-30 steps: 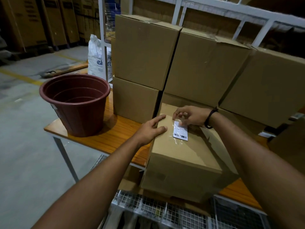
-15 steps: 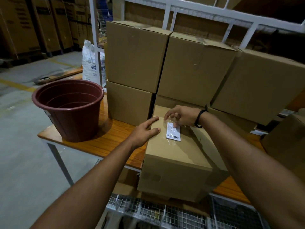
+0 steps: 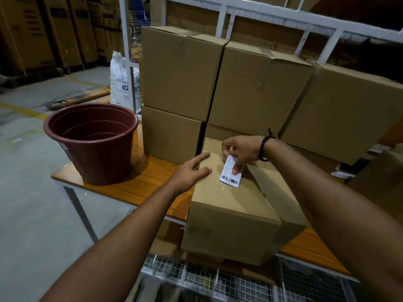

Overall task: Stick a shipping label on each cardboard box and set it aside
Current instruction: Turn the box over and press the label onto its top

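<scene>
A closed cardboard box (image 3: 231, 210) sits at the table's front edge, overhanging it slightly. On its top lies a white shipping label (image 3: 230, 178) with a barcode, under clear film. My right hand (image 3: 242, 151) is over the label's far end, its thumb pressing down on the label and the other fingers loosely curled above. A black band circles that wrist. My left hand (image 3: 192, 171) rests flat on the box's far-left top corner, fingers straight.
Several larger cardboard boxes (image 3: 181, 70) are stacked behind, against a white rack (image 3: 327, 25). A maroon plastic bucket (image 3: 91, 140) stands on the wooden table (image 3: 139, 182) at left. A wire-mesh shelf (image 3: 218, 277) lies below the table edge. A white sack (image 3: 122, 81) leans behind the bucket.
My right hand has slid from the label's far edge onto the label, its thumb now on it. The left hand stays on the box corner. The view has shifted slightly.
</scene>
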Available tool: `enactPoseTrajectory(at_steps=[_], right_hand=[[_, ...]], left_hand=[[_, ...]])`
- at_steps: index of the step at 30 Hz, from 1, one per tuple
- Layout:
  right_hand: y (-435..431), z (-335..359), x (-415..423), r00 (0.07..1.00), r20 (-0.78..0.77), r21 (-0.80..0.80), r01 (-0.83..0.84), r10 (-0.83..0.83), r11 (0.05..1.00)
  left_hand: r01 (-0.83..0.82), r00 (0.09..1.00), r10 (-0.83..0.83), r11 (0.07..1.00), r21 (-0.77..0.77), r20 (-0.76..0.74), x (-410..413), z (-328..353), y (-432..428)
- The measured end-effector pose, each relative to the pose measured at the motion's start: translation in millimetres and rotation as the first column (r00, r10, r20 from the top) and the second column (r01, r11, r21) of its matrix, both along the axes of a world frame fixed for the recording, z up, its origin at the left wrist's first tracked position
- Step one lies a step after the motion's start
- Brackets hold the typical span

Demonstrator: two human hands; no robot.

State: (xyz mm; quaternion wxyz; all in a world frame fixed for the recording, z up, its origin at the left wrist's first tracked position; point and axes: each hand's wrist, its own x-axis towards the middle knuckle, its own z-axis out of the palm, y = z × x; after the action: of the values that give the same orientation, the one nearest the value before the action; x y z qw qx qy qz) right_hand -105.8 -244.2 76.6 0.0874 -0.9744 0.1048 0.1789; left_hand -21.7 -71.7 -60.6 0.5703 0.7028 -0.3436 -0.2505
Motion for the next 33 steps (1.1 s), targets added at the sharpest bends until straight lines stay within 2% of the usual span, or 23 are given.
enactPoseTrajectory(at_steps=[5,9,12,15,17,19,20,21,22,24,26,28,29,33], right_hand=[[0.1,20.8,-11.7,1.000,0.031,0.210,-0.007,0.000,0.978],[-4.0,41.1,-49.6,0.984,0.152,0.389,0.031,-0.098,0.921],[-6.3,52.2,-81.2,0.913,0.294,0.534,0.089,-0.284,0.840],[1.8,40.1,-91.4,0.769,0.412,0.652,0.126,-0.489,0.747],[8.6,19.1,-87.2,0.624,0.405,0.773,0.158,-0.669,0.615],[15.4,-3.5,-79.2,0.491,0.292,0.909,0.124,-0.820,0.398],[20.1,-12.9,-74.7,0.446,0.217,0.954,0.094,-0.868,0.286],[26.7,-20.9,-70.6,0.417,0.145,0.980,0.068,-0.897,0.190],[35.4,-27.2,-66.3,0.406,0.081,0.993,0.050,-0.910,0.110],[58.4,-36.0,-57.6,0.430,-0.009,1.000,0.015,-0.903,-0.003],[79.9,-42.4,-48.3,0.483,-0.063,0.997,-0.011,-0.873,-0.078],[95.0,-47.7,-39.9,0.527,-0.083,0.995,-0.009,-0.846,-0.103],[100.4,-48.0,-37.4,0.536,-0.074,0.996,0.005,-0.841,-0.085],[118.8,-43.0,-18.9,0.545,0.070,0.993,0.045,-0.835,0.113]], left_hand=[[0.013,1.000,-0.013,1.000,0.005,-0.008,-1.7,4.0,1.1],[0.012,1.000,-0.012,1.000,-0.004,-0.005,-2.5,5.9,2.5],[0.018,1.000,-0.019,1.000,0.014,0.015,-3.6,8.4,2.0],[0.014,0.998,-0.016,0.999,0.042,0.058,-5.2,17.1,3.9],[-0.087,0.988,0.076,0.993,0.079,0.135,-6.6,27.3,4.2],[-0.261,0.932,0.238,0.964,0.050,0.274,-13.0,36.8,3.0],[-0.306,0.916,0.295,0.952,-0.002,0.272,-16.9,39.8,2.4],[-0.299,0.934,0.306,0.952,-0.062,0.183,-21.6,42.2,1.2],[-0.265,0.963,0.269,0.957,-0.116,0.022,-26.3,45.9,1.3],[-0.205,0.956,0.154,0.960,-0.192,-0.250,-35.5,56.0,5.4],[-0.202,0.959,0.140,0.948,-0.244,-0.247,-33.9,63.1,14.2],[-0.204,0.971,0.163,0.948,-0.246,-0.176,-25.1,68.8,30.4],[-0.203,0.974,0.171,0.952,-0.228,-0.152,-18.5,71.1,39.9],[-0.194,0.978,0.185,0.976,-0.103,-0.091,19.7,77.3,83.5]])
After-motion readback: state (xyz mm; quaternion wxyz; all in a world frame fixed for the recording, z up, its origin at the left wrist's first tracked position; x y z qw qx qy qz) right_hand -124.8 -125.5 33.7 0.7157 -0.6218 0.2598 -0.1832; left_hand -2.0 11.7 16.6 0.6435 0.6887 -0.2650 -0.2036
